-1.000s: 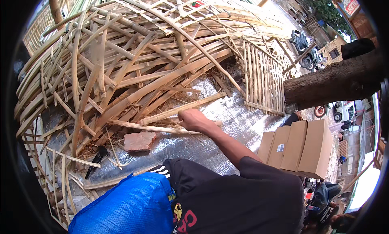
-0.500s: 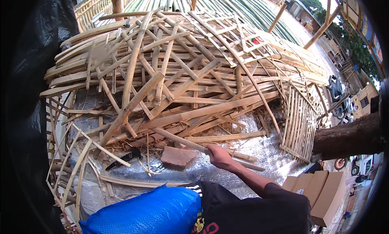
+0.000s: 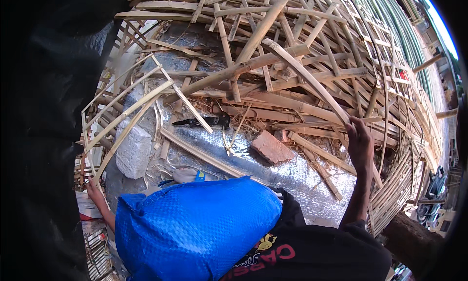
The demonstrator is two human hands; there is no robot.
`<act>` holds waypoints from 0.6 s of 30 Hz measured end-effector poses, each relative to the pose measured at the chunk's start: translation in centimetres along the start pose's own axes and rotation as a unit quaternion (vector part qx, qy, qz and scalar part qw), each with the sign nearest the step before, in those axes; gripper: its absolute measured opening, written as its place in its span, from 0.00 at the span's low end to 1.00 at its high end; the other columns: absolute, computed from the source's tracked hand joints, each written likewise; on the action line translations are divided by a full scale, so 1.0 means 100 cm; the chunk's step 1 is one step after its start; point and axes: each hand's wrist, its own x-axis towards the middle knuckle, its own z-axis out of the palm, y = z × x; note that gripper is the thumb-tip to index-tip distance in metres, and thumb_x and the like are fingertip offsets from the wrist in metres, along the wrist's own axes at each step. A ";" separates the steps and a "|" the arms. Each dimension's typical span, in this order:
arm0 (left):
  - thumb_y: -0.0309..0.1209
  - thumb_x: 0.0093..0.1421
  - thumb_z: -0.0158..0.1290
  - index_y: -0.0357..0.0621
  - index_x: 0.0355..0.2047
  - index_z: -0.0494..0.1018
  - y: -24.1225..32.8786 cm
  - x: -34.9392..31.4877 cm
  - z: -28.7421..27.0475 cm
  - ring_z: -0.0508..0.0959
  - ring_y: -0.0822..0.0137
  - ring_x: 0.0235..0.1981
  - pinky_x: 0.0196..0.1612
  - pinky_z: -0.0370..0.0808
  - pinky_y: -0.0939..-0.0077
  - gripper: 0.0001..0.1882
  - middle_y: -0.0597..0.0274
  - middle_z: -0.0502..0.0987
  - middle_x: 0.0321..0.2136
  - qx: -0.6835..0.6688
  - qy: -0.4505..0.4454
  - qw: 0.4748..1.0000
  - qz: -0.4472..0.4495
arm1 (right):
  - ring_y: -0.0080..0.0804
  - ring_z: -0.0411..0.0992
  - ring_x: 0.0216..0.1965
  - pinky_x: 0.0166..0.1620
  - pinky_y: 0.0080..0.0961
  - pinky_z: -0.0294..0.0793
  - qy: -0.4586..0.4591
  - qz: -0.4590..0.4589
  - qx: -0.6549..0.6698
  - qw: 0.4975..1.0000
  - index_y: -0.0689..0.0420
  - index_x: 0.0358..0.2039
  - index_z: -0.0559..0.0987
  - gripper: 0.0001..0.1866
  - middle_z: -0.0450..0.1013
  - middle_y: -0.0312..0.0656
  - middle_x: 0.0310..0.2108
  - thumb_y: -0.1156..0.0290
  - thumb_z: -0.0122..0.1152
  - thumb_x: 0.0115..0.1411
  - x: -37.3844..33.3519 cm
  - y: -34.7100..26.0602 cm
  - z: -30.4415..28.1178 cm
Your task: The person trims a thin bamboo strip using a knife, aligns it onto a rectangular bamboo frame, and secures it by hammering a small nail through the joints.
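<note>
Bamboo strip (image 3: 312, 81), long and curved, is running from the upper middle of the pile down to the right hand (image 3: 360, 143), which is closing around its lower end at the right edge of the heap. Looks like a split slat: light for its length, springy rather than stiff, probably flexing and whipping if pulled from one end. Edges on split bamboo are likely sharp and splintery, so a wrapped grip near the end is fine, but a second hold further up would be steadying it. It is lying over other slats, so I'm expecting snagging. Left hand (image 3: 96, 193) is reaching low at the left edge, fingers touching thin strips (image 3: 122, 135) beside a grey stone block (image 3: 133, 152); can't tell whether it is actually gripping one. Blue woven bag (image 3: 195, 227) is sitting against the person's front. Red brick (image 3: 271, 147) and a dark-handled knife (image 3: 204, 121) are lying on the silver sheet (image 3: 312, 183) between the hands.
</note>
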 end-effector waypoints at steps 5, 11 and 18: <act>0.52 0.69 0.44 0.42 0.37 0.70 0.001 -0.007 -0.008 0.67 0.76 0.12 0.13 0.61 0.79 0.23 0.63 0.77 0.25 0.013 0.001 1.000 -0.011 | 0.53 0.71 0.24 0.30 0.40 0.68 -0.109 -0.018 0.110 0.988 0.58 0.40 0.75 0.17 0.71 0.51 0.21 0.57 0.44 0.71 0.006 -0.035 0.055; 0.51 0.69 0.44 0.45 0.39 0.70 0.015 -0.013 0.013 0.66 0.76 0.12 0.12 0.59 0.81 0.21 0.67 0.74 0.22 -0.019 -0.001 0.999 -0.043 | 0.33 0.68 0.17 0.26 0.30 0.67 -0.200 -0.012 0.257 0.946 0.59 0.35 0.77 0.24 0.68 0.42 0.15 0.56 0.37 0.73 0.026 -0.080 0.114; 0.53 0.65 0.49 0.41 0.30 0.71 0.015 -0.034 0.004 0.67 0.76 0.12 0.13 0.60 0.78 0.24 0.66 0.73 0.19 -0.031 0.070 0.997 -0.008 | 0.25 0.67 0.17 0.25 0.26 0.66 -0.241 -0.073 0.256 0.933 0.60 0.33 0.77 0.24 0.68 0.38 0.16 0.56 0.37 0.73 0.036 -0.141 0.132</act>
